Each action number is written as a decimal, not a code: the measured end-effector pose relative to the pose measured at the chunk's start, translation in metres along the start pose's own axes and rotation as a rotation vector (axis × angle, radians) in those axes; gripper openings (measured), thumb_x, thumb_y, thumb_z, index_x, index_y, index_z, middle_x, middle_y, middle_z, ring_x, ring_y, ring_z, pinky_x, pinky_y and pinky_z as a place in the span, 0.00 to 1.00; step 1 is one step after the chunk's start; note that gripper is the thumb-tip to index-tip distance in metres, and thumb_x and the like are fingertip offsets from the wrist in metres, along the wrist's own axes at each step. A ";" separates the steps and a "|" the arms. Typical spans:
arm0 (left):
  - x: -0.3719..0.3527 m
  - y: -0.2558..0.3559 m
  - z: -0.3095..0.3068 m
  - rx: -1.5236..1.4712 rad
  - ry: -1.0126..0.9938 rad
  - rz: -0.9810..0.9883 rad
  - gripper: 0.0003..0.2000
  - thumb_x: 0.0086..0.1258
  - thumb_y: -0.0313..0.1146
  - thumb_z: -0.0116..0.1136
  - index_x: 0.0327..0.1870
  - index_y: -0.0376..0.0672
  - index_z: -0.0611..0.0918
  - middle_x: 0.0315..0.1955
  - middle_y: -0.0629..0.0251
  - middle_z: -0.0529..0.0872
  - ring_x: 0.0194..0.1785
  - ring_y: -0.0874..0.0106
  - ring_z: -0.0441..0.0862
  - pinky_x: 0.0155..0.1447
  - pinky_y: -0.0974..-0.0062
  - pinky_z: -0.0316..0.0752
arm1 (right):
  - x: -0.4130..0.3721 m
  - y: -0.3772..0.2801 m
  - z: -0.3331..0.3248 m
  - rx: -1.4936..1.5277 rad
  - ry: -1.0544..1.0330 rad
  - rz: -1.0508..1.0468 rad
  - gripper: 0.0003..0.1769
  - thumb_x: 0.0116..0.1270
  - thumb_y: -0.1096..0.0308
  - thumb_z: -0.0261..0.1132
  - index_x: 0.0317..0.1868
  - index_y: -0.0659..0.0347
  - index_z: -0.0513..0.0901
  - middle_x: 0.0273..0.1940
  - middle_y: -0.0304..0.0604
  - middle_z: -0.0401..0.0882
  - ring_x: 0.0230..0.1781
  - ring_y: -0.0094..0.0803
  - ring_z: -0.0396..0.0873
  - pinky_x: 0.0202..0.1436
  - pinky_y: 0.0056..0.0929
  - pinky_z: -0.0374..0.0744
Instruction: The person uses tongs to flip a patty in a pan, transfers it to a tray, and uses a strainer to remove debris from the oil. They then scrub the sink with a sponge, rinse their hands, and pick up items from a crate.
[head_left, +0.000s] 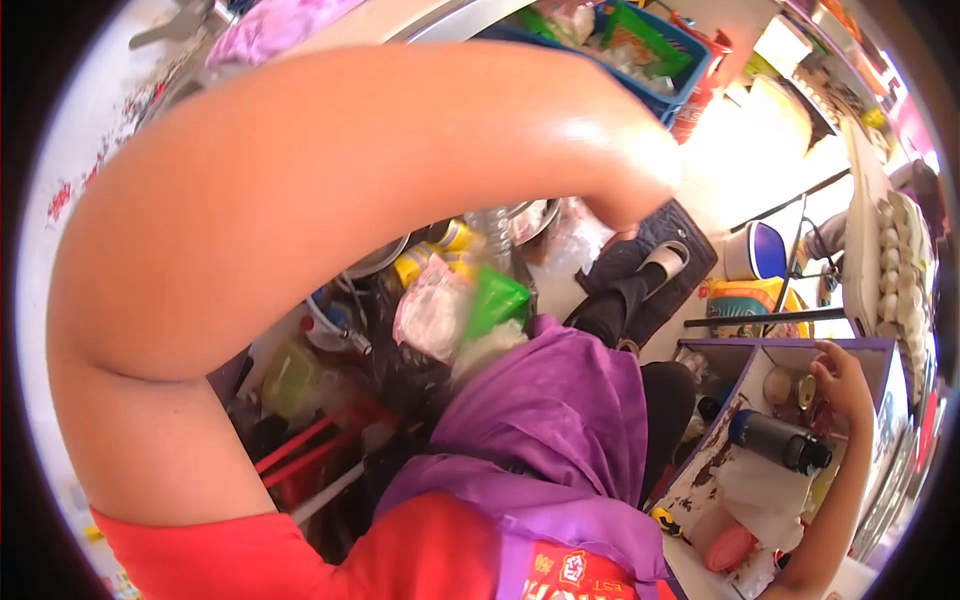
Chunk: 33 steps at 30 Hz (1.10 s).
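Reaching, I judge: my right hand (845, 385), fingers loosely curled and empty, touches the purple-rimmed box (740, 343) just above the dark cylindrical flask (780, 440) lying inside it. My left hand is out of sight; the next move needs a lower, wrapping grasp.

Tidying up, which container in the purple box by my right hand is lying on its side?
The dark bottle with the black cap, lying across the box just below your right hand.

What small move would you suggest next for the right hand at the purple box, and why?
Probably move the right hand slightly toward the small round tin: it sits just off the fingertips inside the purple box, above the dark bottle, and the fingers do not clearly grip anything.
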<state>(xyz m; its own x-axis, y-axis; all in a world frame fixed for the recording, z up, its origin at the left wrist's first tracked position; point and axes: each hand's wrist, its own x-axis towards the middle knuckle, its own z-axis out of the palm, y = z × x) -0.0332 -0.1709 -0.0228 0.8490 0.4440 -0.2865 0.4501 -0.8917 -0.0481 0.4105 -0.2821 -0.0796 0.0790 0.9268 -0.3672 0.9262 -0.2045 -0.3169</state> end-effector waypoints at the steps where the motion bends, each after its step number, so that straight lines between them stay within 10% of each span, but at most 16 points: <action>1: -0.002 -0.002 0.003 0.002 0.009 0.001 0.13 0.58 0.38 0.60 0.37 0.37 0.83 0.33 0.52 0.85 0.40 0.56 0.83 0.44 0.62 0.78 | 0.000 -0.004 0.002 -0.023 0.001 0.010 0.21 0.60 0.74 0.64 0.55 0.65 0.75 0.37 0.48 0.82 0.38 0.33 0.80 0.46 0.30 0.76; 21: 0.039 -0.008 0.028 0.160 -0.144 -0.005 0.08 0.53 0.29 0.57 0.31 0.39 0.86 0.32 0.53 0.86 0.39 0.60 0.84 0.42 0.64 0.79 | 0.007 0.015 0.002 -0.066 -0.001 0.002 0.21 0.61 0.73 0.63 0.55 0.69 0.75 0.37 0.51 0.82 0.38 0.34 0.81 0.45 0.31 0.76; 29: 0.053 0.061 0.166 -0.499 0.397 -0.250 0.08 0.56 0.30 0.56 0.32 0.34 0.79 0.25 0.50 0.80 0.32 0.53 0.81 0.38 0.58 0.76 | 0.018 0.012 0.023 -0.215 -0.095 -0.008 0.20 0.59 0.72 0.63 0.54 0.67 0.76 0.42 0.55 0.81 0.42 0.44 0.81 0.48 0.35 0.77; 33: -0.024 0.091 0.258 -0.697 0.361 -0.650 0.19 0.60 0.35 0.59 0.52 0.39 0.75 0.47 0.50 0.77 0.49 0.54 0.77 0.50 0.60 0.74 | 0.039 -0.075 0.079 -0.415 -0.208 -0.426 0.19 0.60 0.66 0.62 0.51 0.61 0.78 0.46 0.53 0.78 0.48 0.49 0.77 0.53 0.41 0.75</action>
<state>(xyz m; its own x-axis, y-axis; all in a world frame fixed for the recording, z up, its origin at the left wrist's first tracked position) -0.0843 -0.2859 -0.2670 0.3638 0.9269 -0.0924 0.8171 -0.2699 0.5094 0.3153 -0.2561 -0.1396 -0.3630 0.8105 -0.4597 0.9298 0.3471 -0.1222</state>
